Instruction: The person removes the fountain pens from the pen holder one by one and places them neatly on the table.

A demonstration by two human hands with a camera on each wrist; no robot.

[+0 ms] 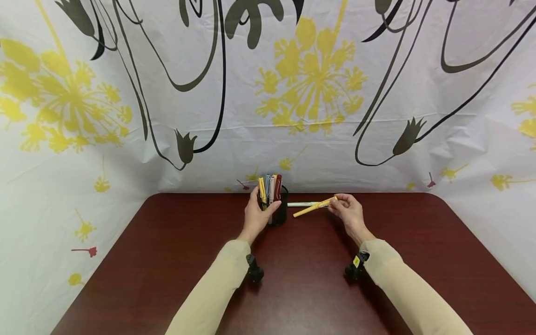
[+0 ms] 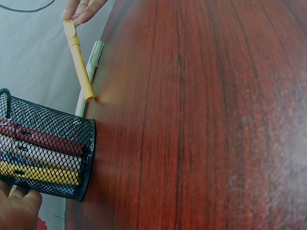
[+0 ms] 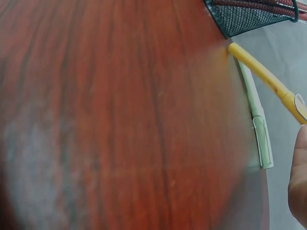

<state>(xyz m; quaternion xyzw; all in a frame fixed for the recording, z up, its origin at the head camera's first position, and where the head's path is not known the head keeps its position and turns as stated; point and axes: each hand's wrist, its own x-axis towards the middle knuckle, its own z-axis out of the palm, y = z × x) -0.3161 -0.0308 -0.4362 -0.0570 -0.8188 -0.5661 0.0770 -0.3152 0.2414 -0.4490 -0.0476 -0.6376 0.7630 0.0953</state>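
Note:
My left hand [image 1: 255,217] grips a black mesh pen cup [image 1: 281,215] from its left side, near the table's back edge. The cup holds several capped pens, among them a yellow one [image 1: 262,188], a blue-grey one and a dark red one [image 1: 278,186]. To the right of the cup, my right hand [image 1: 349,215] pinches another yellow pen [image 2: 79,64] by its capped end. This pen slants down toward the cup, its lower end close over the table. Behind it, a pale green pen [image 3: 255,110] lies along the back edge, partly overlapped by the yellow one.
The dark red wood-grain table [image 1: 310,279] ends at a rounded back edge just behind the cup. A white sheet [image 1: 234,107] with yellow and grey plant prints hangs behind and along both sides. Each wrist bears a small black camera [image 1: 254,270].

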